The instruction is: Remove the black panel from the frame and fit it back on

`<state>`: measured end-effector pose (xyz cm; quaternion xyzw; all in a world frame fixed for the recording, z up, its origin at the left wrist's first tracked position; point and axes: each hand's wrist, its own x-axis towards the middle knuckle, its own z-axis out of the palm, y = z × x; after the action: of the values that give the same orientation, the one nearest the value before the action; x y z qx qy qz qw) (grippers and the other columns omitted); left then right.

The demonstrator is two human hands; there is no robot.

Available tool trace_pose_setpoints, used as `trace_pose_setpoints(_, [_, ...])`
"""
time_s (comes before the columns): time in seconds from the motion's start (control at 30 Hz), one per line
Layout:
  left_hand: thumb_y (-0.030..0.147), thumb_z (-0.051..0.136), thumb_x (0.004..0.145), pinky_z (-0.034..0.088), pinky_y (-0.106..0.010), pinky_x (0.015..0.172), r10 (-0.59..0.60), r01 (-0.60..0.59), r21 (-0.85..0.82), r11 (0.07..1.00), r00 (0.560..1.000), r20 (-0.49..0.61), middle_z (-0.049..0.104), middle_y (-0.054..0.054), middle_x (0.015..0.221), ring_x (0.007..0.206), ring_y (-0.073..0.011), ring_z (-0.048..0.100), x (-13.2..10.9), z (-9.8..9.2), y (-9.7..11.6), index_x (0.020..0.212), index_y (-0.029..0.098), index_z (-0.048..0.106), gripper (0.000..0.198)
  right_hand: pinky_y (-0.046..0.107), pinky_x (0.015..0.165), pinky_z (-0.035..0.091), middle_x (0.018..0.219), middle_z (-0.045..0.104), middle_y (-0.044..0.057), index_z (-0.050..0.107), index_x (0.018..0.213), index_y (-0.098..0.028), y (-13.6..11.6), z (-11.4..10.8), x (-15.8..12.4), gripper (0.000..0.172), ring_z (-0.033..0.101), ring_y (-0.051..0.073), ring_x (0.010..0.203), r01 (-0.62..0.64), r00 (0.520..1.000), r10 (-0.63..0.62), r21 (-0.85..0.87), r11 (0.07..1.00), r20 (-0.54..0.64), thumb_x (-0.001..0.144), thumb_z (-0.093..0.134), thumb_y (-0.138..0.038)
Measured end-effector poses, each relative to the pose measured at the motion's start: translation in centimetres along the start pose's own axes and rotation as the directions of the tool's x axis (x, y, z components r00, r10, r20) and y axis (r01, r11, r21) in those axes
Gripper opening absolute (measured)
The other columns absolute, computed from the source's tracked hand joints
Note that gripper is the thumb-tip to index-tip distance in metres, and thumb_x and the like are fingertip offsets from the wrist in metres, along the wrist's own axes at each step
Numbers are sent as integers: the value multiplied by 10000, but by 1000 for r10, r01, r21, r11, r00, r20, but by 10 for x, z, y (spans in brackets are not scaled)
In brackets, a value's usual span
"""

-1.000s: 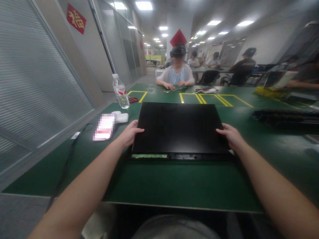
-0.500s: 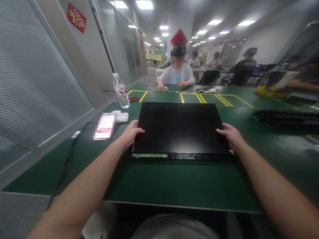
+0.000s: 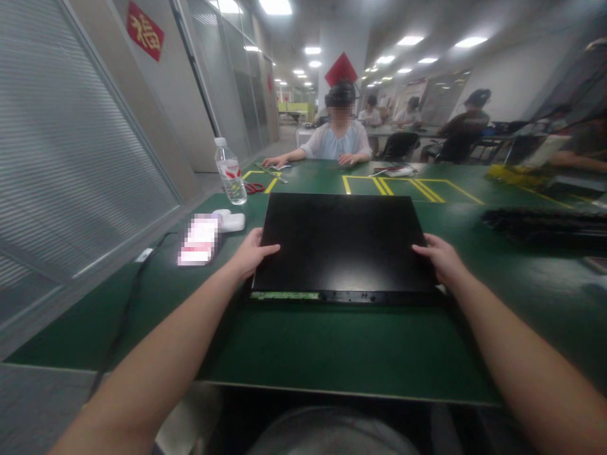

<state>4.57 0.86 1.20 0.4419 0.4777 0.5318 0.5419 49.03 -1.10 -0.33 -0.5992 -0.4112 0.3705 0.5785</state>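
Observation:
A flat black display panel (image 3: 341, 240) lies face up, or very nearly so, over the green table (image 3: 351, 354). Along its near edge runs a dark strip with a green circuit board (image 3: 284, 296) at the left end. My left hand (image 3: 251, 254) grips the panel's left edge, thumb on top. On the opposite edge, my right hand (image 3: 441, 256) holds on the same way, its thumb resting near the border. The fingers of both hands are partly hidden beneath the panel. Whether the panel rests on the table or is slightly raised, I cannot tell.
To the left are a water bottle (image 3: 231, 172), a lit phone (image 3: 198, 240), a white case (image 3: 232, 222) and a black cable (image 3: 128, 309). Red-handled scissors (image 3: 255, 188) lie beyond. A person (image 3: 339, 136) sits opposite. Dark long parts (image 3: 540, 227) lie at right.
The person opposite has swept one hand to the left, along with a thin strip. My hands and the panel stay almost still; my left thumb reaches slightly further onto the panel.

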Motion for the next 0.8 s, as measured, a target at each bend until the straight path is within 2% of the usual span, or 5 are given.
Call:
trace_pose_setpoints(0.2, [33, 828, 610, 550, -441, 970, 10, -10, 3, 1000, 1000, -7, 741, -30, 988, 1003, -245, 725, 0, -1, 0, 1010, 198, 558, 510, 349, 753, 601, 866, 774, 14, 735, 893, -250, -2, 1, -1, 306, 728, 230, 810, -22, 1000, 22, 19, 1000, -7, 610, 744, -133])
trace_pose_setpoints(0.37, [34, 820, 619, 551, -443, 965, -7, 7, 3, 1000, 1000, -1, 741, -36, 1002, 995, -240, 725, 0, -2, -2, 1032, 194, 553, 517, 352, 789, 588, 841, 777, 10, 774, 942, -239, -7, 0, 0, 401, 735, 226, 791, -80, 997, 78, 88, 993, 21, 578, 687, -94])
trace_pose_setpoints(0.63, [8, 801, 637, 542, -450, 990, 4, -4, 2, 1000, 1000, -7, 745, -36, 1010, 1025, -244, 724, -1, 0, 0, 1035, 190, 561, 499, 378, 745, 582, 791, 754, 47, 780, 911, -217, -4, -6, 4, 359, 713, 248, 780, 4, 1000, -4, -37, 999, 10, 578, 685, -121])
trace_pose_setpoints(0.8, [7, 797, 641, 556, -456, 964, -6, 6, 4, 1000, 1000, -18, 750, -36, 990, 962, -239, 737, 0, 1, 0, 1032, 189, 561, 492, 309, 652, 529, 803, 691, 20, 739, 1102, -224, -2, -11, 10, 540, 658, 192, 721, 17, 993, -32, -124, 992, -117, 563, 748, -187])
